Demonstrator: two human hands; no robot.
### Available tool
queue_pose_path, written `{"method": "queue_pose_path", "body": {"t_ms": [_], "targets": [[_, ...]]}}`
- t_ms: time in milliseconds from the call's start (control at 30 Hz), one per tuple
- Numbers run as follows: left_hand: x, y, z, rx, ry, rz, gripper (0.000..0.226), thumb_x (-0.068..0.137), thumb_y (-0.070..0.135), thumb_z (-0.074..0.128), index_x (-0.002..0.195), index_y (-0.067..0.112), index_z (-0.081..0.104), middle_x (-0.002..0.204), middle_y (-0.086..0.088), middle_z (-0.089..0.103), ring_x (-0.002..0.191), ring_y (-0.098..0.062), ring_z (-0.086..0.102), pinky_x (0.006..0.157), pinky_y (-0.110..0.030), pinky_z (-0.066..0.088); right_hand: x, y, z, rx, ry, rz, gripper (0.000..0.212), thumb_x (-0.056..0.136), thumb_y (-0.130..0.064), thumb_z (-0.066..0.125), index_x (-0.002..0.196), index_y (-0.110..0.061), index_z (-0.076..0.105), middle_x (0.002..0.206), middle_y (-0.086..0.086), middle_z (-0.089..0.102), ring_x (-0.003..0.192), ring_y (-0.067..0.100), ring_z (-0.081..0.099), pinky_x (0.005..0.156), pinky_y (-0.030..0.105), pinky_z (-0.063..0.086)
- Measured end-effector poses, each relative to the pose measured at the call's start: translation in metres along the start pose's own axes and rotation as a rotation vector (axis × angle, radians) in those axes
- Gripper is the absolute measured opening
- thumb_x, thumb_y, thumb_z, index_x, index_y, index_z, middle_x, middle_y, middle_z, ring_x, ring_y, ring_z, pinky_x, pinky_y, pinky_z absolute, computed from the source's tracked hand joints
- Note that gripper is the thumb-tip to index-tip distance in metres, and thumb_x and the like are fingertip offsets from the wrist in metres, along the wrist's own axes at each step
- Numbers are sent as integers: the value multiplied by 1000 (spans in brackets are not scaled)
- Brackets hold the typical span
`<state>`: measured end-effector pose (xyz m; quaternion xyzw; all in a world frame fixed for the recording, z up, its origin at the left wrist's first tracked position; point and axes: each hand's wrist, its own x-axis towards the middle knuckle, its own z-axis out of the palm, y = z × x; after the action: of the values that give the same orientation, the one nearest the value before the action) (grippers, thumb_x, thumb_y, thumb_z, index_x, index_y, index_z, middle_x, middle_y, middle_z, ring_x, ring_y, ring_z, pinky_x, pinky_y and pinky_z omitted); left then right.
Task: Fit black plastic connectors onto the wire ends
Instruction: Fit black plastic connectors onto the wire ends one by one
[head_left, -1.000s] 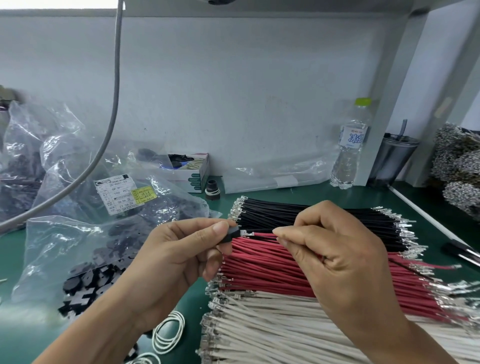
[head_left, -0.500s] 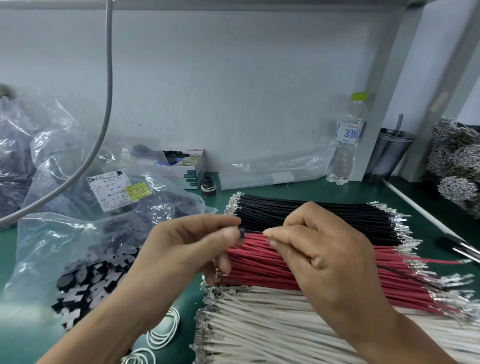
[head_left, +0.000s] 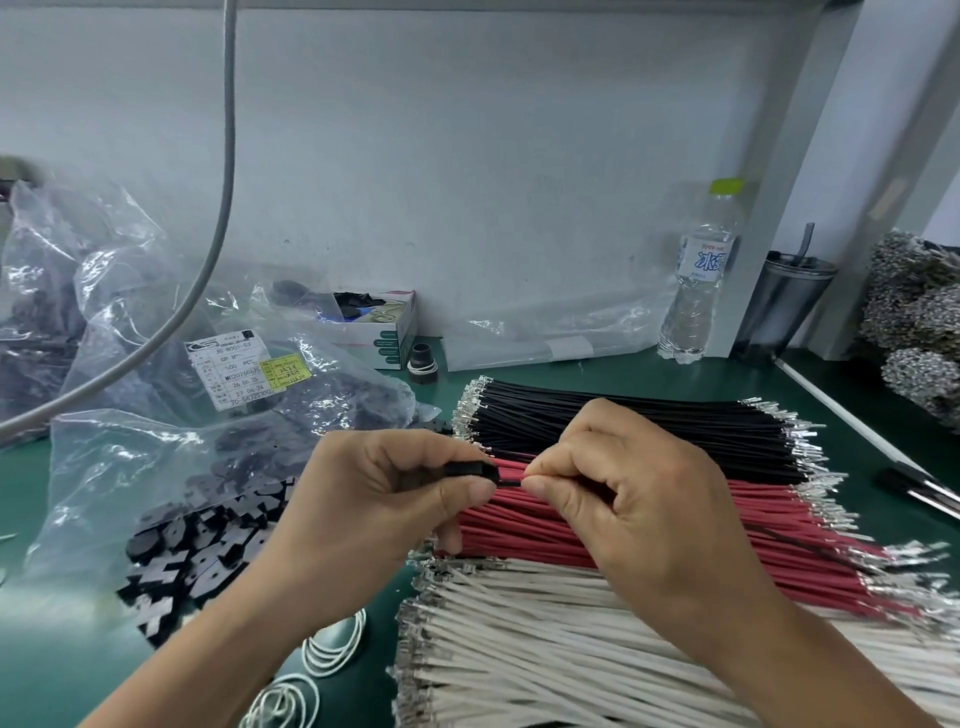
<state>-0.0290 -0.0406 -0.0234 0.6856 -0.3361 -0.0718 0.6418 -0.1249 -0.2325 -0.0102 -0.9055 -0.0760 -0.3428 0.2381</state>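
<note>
Between both hands, left fingers (head_left: 470, 491) pinch the connector (head_left: 470, 469), right fingers (head_left: 540, 488) pinch its wire (head_left: 509, 483)

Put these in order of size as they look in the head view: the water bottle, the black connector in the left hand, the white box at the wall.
1. water bottle and white box: they look alike in size, so I cannot rank them
2. black connector, plainly smallest

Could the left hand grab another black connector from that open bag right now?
Probably not at once. The left hand is busy pinching a connector while the right hand feeds a wire into it. The bag lies just beside it with nothing between, so once freed it likely could.
</note>
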Motion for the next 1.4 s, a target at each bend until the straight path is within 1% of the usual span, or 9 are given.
{"method": "queue_pose_path", "body": {"t_ms": [100, 167, 300, 467, 633, 767, 933, 1100, 1400], "targets": [[1, -4, 1, 33, 32, 3, 17, 75, 19, 82, 91, 24, 84, 73, -9, 77, 50, -20, 64, 55, -27, 55, 2, -1, -11, -204, -43, -41, 8, 85, -36, 77, 81, -32, 71, 83, -19, 55, 80, 4, 52, 61, 19, 43], [3, -6, -1, 57, 96, 15, 16, 75, 16, 83, 90, 22, 84, 66, -6, 75, 47, -18, 63, 52, -21, 52, 2, -5, -20, -147, -118, -48, 12, 80, -45, 77, 81, -35, 69, 87, -20, 55, 84, 3, 54, 67, 20, 43], [3, -5, -1, 77, 146, 24, 15, 75, 17, 83, 88, 22, 84, 60, -2, 73, 44, -11, 61, 45, -11, 44, -1, -19, -15, -55, -566, 38, 38, 73, -70, 65, 102, -46, 65, 101, -28, 57, 94, -7, 53, 72, 16, 38], [2, -6, -1, 84, 163, 48, 16, 73, 22, 84, 89, 25, 83, 59, 0, 72, 43, -8, 59, 46, -11, 43, -1, -19, -12, 1, -594, 93, 9, 84, -39, 69, 93, -37, 70, 98, -32, 61, 93, -6, 57, 79, 20, 47], [2, -9, -1, 88, 147, 54, 14, 76, 22, 83, 90, 26, 83, 59, 3, 72, 41, -5, 57, 46, -10, 42, -4, -20, -12, -63, -630, 71, 18, 82, -50, 65, 97, -41, 66, 101, -37, 57, 93, -11, 53, 68, 13, 36], [3, -8, 0, 63, 140, 35, 15, 75, 20, 84, 89, 24, 84, 60, 0, 73, 43, -6, 58, 46, -11, 43, -1, -15, -14, -23, -571, 106, 8, 85, -40, 65, 93, -40, 65, 95, -36, 60, 88, -9, 57, 69, 15, 39], [4, -4, -3, -25, 125, -27, 18, 70, 17, 84, 88, 18, 84, 64, -8, 74, 47, -13, 62, 47, -15, 46, 7, -3, -27, 268, -355, 306, 7, 89, -32, 65, 90, -39, 67, 73, -12, 68, 61, 5, 62, 56, 23, 50], [3, -2, -6, -27, 120, -66, 21, 68, 21, 85, 89, 21, 84, 64, -13, 73, 50, -17, 63, 45, -20, 45, 3, -4, -21, 58, -131, 243, 4, 83, -36, 64, 79, -37, 66, 92, -21, 63, 85, 4, 61, 68, 28, 49], [4, -2, -7, -61, 119, -67, 24, 66, 25, 86, 89, 20, 84, 60, -14, 71, 49, -16, 62, 45, -21, 46, 0, -7, -15, -96, -44, 118, 8, 85, -36, 64, 77, -37, 66, 83, -18, 60, 76, 7, 61, 62, 32, 51]]}}
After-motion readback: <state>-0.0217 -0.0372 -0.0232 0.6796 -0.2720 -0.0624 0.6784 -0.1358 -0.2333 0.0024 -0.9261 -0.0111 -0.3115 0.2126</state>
